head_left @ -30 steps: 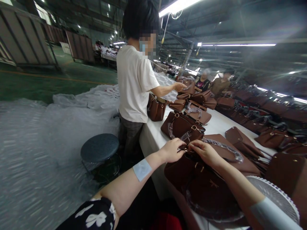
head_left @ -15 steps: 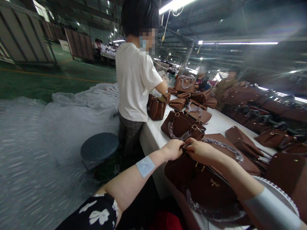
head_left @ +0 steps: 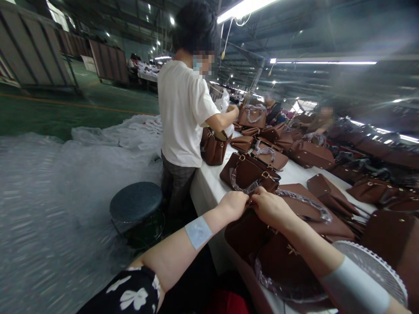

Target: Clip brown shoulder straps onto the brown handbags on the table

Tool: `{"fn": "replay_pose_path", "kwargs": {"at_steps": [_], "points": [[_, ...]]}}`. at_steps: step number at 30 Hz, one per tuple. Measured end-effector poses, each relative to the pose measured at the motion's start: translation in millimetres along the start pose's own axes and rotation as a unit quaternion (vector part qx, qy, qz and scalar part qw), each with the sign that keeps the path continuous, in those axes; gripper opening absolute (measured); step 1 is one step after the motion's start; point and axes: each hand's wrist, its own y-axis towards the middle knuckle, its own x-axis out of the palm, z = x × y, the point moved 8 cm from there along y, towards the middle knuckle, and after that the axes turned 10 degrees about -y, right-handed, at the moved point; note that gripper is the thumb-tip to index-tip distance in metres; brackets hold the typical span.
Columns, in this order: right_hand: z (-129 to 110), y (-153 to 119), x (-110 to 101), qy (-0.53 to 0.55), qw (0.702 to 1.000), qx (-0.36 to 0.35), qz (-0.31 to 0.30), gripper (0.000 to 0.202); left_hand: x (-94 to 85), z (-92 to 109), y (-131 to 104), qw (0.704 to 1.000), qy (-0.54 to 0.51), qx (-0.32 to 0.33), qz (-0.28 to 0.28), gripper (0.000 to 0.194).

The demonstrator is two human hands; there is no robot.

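Note:
A brown handbag [head_left: 278, 257] with a gold dragonfly-shaped emblem lies on the table in front of me, its handle [head_left: 275, 285] wrapped in clear plastic. At the bag's upper far end, my left hand [head_left: 234, 205] pinches with its fingers closed. My right hand [head_left: 269, 208] meets it there, thumb and fingertips pressed together. The fingertips cover the small dark part of the bag between them, so its kind is hidden. Just beyond my hands stands another brown handbag [head_left: 250, 170] with gold buckles and a plastic-wrapped handle.
More brown handbags [head_left: 306, 150] crowd the white table [head_left: 209, 185]. At the far left side a co-worker in a white shirt [head_left: 180, 113] stands at an open bag [head_left: 214, 146]. A round stool [head_left: 135, 201] and heaps of clear plastic [head_left: 98, 165] are on the left. A white-rimmed round thing [head_left: 376, 266] sits by my right forearm.
My right hand and forearm have shifted slightly, still at the same spot on the bag. The co-worker's arm has risen, with white plastic near the hand. Another person at the back right has moved.

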Motion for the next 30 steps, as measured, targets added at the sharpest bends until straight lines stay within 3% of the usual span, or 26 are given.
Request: {"fn": "replay_pose_path", "kwargs": {"at_steps": [4, 7, 8, 10, 12, 14, 16, 20, 24, 30], "points": [[28.4, -18.0, -0.2, 0.042, 0.997, 0.069, 0.008, 0.017, -7.2, -0.8, -3.3, 0.998, -0.056, 0.015, 0.001, 0.026], [36.9, -27.5, 15.4, 0.244, 0.969, 0.047, -0.016, 0.015, -13.8, -1.9, -5.2, 0.966, -0.256, 0.014, 0.025, 0.026], [37.9, -29.5, 20.2, 0.323, 0.945, 0.040, -0.016, 0.020, -12.5, -1.9, -5.3, 0.936, -0.352, 0.006, 0.021, 0.026], [38.8, -31.7, 29.0, 0.457, 0.889, 0.036, -0.009, 0.028, -5.0, 0.7, -4.5, 0.844, -0.537, -0.018, -0.001, 0.031], [38.9, -32.4, 37.3, 0.539, 0.841, 0.045, -0.004, 0.034, 2.3, 5.9, -3.3, 0.758, -0.651, -0.032, -0.017, 0.040], [40.5, -32.5, 42.9, 0.571, 0.819, 0.061, 0.009, 0.042, 5.4, 8.7, -1.4, 0.724, -0.689, -0.035, -0.012, 0.044], [43.7, -33.3, 45.7, 0.564, 0.822, 0.082, 0.024, 0.045, 6.7, 7.9, 0.6, 0.723, -0.690, -0.035, 0.005, 0.046], [44.5, -36.9, 38.6, 0.497, 0.863, 0.074, 0.058, 0.040, 9.0, 1.8, 4.4, 0.737, -0.674, -0.039, 0.032, 0.045], [41.7, -41.0, 27.1, 0.429, 0.898, 0.044, 0.090, 0.032, 13.0, 3.4, 5.7, 0.770, -0.637, -0.033, -0.002, 0.032], [43.8, -41.0, 30.8, 0.435, 0.891, 0.045, 0.120, 0.029, 8.8, 6.8, 3.4, 0.832, -0.554, -0.020, -0.015, 0.019]]}}
